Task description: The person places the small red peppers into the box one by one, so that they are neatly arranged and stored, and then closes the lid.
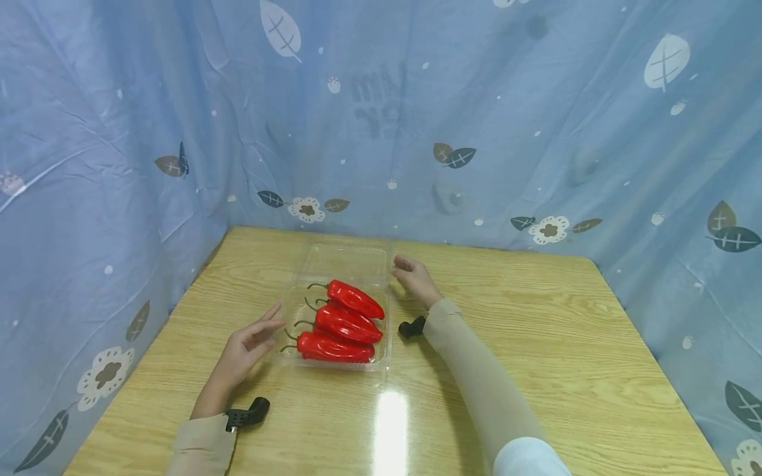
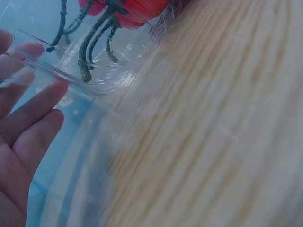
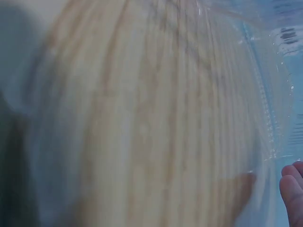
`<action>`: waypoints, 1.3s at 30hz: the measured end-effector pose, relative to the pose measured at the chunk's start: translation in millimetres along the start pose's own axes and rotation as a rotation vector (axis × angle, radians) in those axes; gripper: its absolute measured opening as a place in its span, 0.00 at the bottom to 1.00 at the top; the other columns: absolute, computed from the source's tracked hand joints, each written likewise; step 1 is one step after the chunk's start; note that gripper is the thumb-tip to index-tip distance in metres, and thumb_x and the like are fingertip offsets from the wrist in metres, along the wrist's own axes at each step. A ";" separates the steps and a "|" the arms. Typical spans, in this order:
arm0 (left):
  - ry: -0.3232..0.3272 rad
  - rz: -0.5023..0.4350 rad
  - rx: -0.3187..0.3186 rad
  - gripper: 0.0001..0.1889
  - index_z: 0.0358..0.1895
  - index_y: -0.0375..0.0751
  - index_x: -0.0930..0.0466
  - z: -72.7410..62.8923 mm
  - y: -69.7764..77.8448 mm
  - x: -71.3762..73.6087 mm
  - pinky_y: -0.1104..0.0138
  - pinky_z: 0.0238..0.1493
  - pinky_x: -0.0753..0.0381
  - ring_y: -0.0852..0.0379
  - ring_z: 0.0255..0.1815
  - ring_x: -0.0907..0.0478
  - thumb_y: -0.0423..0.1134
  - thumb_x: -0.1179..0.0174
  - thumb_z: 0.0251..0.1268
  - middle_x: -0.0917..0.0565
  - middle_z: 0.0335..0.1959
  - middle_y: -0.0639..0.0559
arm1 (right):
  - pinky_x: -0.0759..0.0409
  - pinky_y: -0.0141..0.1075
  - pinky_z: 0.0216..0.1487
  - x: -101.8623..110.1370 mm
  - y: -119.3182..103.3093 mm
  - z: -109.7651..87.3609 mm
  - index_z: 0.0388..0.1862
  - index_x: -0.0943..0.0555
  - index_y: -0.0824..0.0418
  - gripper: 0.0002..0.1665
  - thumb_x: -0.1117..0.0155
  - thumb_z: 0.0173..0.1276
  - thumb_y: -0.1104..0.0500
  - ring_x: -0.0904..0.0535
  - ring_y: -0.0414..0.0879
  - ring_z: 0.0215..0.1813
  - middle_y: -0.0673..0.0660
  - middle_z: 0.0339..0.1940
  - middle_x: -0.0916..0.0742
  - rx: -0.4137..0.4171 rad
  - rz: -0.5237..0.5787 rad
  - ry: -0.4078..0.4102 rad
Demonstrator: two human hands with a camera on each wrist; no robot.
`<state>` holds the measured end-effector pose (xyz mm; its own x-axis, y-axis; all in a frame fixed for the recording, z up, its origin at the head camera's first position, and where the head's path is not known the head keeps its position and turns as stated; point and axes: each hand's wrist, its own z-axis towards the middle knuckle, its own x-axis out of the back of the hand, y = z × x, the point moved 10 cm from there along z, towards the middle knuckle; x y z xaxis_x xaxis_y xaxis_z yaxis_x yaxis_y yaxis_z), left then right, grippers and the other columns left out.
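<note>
A clear plastic clamshell container lies on the table with its lid folded back toward the curtain. Several shiny red peppers are stacked in its base, their green stems pointing left. At the container's left side is my left hand, fingers extended; in the left wrist view its fingertips overlap the clear rim, close to the stems. My right hand is beside the lid's right edge near the hinge, fingers loosely bent around nothing. Only its fingertips show in the right wrist view.
The light wooden table extends to both sides and toward me, with a bright reflection in front of the container. A blue curtain with leaf and flower prints hangs behind and beside it. Each wrist wears a black camera mount.
</note>
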<state>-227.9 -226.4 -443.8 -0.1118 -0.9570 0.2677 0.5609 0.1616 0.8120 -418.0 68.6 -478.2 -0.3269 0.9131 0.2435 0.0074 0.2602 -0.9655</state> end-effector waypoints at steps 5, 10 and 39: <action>-0.001 0.000 0.003 0.15 0.51 0.14 0.29 -1.0 -1.9 -0.8 0.79 0.65 0.34 0.66 0.70 0.38 0.15 0.49 0.59 0.40 0.67 0.24 | 0.37 0.46 0.73 -4.1 8.7 1.8 0.72 0.41 0.66 0.32 0.49 0.73 0.57 0.37 0.56 0.72 0.63 0.71 0.31 -0.047 0.049 -0.014; -0.004 -0.001 0.000 0.16 0.51 0.14 0.29 -0.9 -1.7 -1.7 0.79 0.65 0.34 0.66 0.70 0.38 0.15 0.49 0.59 0.39 0.68 0.26 | 0.37 0.43 0.73 -8.8 11.3 1.0 0.72 0.42 0.69 0.31 0.51 0.74 0.61 0.39 0.56 0.73 0.65 0.71 0.33 -0.069 0.155 -0.032; -0.004 0.000 0.018 0.16 0.51 0.14 0.29 -0.8 -1.6 -0.5 0.79 0.64 0.34 0.68 0.70 0.38 0.14 0.50 0.59 0.37 0.70 0.33 | 0.30 0.44 0.68 4.4 -22.8 -7.0 0.69 0.34 0.64 0.29 0.45 0.69 0.67 0.30 0.55 0.68 0.64 0.67 0.26 0.072 0.136 0.059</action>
<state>-228.0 -226.4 -445.6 -0.1151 -0.9560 0.2699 0.5460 0.1661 0.8211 -413.0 69.0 -454.5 -0.2714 0.9558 0.1132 -0.0211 0.1116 -0.9935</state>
